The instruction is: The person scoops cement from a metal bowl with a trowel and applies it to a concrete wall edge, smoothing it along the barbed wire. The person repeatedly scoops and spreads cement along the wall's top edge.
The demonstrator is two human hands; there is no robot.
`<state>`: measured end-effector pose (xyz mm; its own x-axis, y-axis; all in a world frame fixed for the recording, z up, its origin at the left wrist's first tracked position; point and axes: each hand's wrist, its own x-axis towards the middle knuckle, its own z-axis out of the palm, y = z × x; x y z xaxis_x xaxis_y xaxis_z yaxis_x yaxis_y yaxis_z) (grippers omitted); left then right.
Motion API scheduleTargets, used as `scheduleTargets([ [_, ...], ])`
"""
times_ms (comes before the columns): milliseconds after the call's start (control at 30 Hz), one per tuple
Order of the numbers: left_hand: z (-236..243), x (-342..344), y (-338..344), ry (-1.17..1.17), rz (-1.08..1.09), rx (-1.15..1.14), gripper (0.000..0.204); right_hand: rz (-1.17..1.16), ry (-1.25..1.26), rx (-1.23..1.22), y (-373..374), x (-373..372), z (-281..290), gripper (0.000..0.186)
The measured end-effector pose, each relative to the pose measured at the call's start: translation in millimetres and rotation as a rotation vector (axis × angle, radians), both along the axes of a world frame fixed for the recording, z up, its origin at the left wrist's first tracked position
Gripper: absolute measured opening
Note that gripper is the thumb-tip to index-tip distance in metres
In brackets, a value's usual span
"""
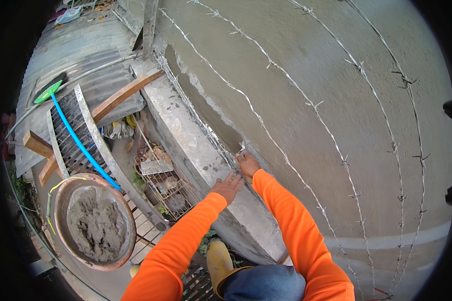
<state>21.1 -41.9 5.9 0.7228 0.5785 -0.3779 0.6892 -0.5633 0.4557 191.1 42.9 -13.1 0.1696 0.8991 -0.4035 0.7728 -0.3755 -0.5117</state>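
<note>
My left hand [227,186] lies with fingers spread on top of the narrow concrete ledge [186,130]. Just beyond it, my right hand [247,164] is closed at the foot of the grey plastered wall [296,65]. A small pale tip shows past its fingers, but most of what it grips is hidden. Along the base of the wall, a strip of darker, rougher surface [206,108] runs beside the ledge. To my left, a round basin [130,228] holds wet grey mortar [96,226].
Strands of barbed wire [314,106] stretch across the wall close to my right arm. A blue-handled broom [78,140] leans over a slatted platform near wooden beams [125,98]. Below the ledge lie a wire rack [173,193] and debris. Corrugated roofing [95,40] spreads at far left.
</note>
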Motion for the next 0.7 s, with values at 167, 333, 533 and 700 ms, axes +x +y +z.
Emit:
scheduleTargets([
  [167, 0.0, -2.4, -1.6, -0.031, 0.01, 0.026, 0.074, 0.029, -0.021, 0.136, -35.0, 11.2, 20.2, 0.053],
  [333, -2.7, -0.6, -0.8, -0.095, 0.025, 0.037, 0.07, 0.088, -0.047, 0.037, -35.8, 26.1, 17.8, 0.049],
  [533, -6.1, 2.0, -1.8, -0.086, 0.024, 0.116, 0.071, 0.055, 0.007, 0.131, -38.1, 29.2, 11.8, 0.044],
  [700, -5.8, 6.8, 0.8, -0.069, 0.031, 0.059, 0.074, 0.225, -0.148, -0.142, -18.6, 19.4, 19.9, 0.054],
])
